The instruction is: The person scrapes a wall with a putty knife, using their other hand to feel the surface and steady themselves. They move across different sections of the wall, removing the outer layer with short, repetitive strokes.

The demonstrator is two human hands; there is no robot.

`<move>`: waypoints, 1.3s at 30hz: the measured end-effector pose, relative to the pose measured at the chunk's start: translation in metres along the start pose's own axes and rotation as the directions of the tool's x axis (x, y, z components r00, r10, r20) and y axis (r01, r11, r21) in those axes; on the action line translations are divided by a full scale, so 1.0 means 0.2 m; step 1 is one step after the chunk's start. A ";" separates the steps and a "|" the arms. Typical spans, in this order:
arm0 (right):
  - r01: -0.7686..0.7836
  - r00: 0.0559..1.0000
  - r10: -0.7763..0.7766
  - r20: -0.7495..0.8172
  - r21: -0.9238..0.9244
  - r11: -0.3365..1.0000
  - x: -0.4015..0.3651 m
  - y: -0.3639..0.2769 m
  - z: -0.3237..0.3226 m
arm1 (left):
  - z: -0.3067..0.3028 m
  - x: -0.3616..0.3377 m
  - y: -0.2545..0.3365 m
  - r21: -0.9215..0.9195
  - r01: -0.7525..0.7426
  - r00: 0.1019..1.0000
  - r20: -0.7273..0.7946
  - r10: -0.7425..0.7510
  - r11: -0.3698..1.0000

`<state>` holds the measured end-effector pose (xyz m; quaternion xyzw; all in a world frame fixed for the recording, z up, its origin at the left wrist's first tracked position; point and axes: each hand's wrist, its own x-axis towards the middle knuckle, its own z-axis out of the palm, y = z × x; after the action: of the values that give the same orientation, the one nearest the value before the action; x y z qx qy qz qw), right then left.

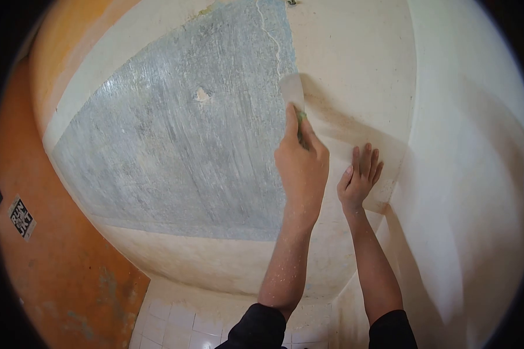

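Note:
My left hand (303, 160) is closed round the green handle of a scraper (291, 88). The scraper's wide, pale blade points up the wall and lies at the right edge of a large grey patch (180, 139), where cream paint begins. My right hand (361, 181) is open, fingers stretched upward, against the cream wall (355, 64) to the right of the scraper. Its palm is hidden. A thin, wavy pale line runs down the grey patch above the blade. Small white specks dot my left forearm.
An orange wall (58, 250) with a black-and-white sticker (22, 218) stands at the left. A white wall (466, 145) meets the cream one at a corner on the right. Pale floor tiles (177, 320) show below. A small white spot (202, 95) marks the grey patch.

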<state>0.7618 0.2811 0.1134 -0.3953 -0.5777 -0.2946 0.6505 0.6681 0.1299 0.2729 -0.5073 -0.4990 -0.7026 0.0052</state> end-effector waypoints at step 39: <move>0.006 1.000 -0.006 -0.021 -0.027 1.000 0.00 0.01 -0.01 | -0.15 0.15 0.00 0.223 -0.175 0.984 0.072 0.163 0.959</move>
<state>0.7645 0.2815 0.1136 -0.3993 -0.5680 -0.3085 0.6502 0.6317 0.1238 0.2952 -0.5624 -0.5314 -0.6238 0.1105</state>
